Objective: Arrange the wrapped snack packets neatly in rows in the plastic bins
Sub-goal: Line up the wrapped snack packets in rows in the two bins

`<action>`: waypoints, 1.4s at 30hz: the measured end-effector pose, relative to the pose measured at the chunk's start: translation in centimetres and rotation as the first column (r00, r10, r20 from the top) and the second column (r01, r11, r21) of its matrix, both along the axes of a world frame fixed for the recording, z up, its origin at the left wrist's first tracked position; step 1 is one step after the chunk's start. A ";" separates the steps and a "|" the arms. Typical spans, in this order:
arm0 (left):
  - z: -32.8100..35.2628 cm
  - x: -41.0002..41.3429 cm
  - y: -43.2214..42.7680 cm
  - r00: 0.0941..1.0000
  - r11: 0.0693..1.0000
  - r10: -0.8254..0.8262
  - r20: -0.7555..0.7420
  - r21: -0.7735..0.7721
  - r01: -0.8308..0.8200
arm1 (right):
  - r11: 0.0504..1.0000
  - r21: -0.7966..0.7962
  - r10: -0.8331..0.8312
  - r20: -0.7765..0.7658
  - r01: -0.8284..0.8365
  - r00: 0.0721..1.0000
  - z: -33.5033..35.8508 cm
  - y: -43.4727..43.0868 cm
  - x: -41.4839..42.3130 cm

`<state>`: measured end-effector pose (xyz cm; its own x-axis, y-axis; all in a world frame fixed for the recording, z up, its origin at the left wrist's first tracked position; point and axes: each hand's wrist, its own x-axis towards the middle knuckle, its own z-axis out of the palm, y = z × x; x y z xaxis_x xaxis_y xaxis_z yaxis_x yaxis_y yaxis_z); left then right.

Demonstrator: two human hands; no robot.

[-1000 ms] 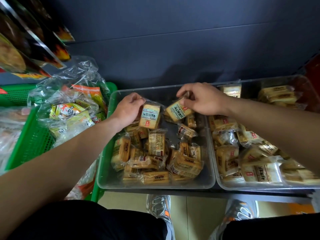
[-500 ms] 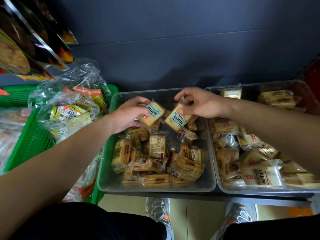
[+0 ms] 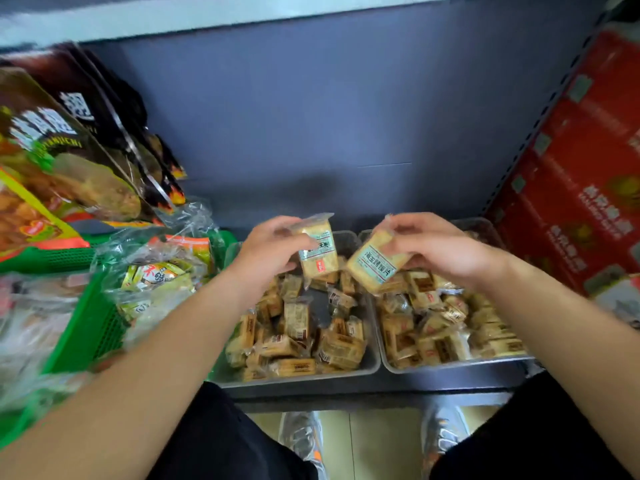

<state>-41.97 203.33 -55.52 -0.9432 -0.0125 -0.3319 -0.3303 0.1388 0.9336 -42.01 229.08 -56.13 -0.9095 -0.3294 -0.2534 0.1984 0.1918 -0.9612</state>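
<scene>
The left hand (image 3: 273,247) pinched one cracker packet (image 3: 317,252) by its upper edge. The right hand (image 3: 446,251) gripped a second packet (image 3: 372,263) at its top corner. Both packets hung just below the fingers, over the loose packets (image 3: 298,327) heaped beneath. The left bin (image 3: 301,375) lay under the left hand and the right bin (image 3: 457,364) under the right. The packets looked light. Their clear film was probably slippery, and the slab inside seemed stiff but brittle. A gentle hold across the flat faces, rather than the sealed end, would likely steady each one for setting in a row.
</scene>
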 end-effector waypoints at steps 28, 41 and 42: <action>-1.7 -0.5 9.8 0.973 0.973 -0.231 -0.007 -0.016 0.231 | 0.987 -0.001 -0.161 0.011 0.161 0.987 -1.4 4.9 0.5; -4.9 -7.3 14.1 0.970 0.928 -0.225 -0.092 -0.323 0.185 | 0.664 0.737 -0.096 -0.088 0.129 0.992 -7.2 16.1 -2.8; -5.3 -7.8 14.3 0.967 0.919 -0.241 -0.084 -0.339 0.200 | 0.656 0.751 -0.030 -0.079 0.079 0.996 -7.5 15.5 -3.3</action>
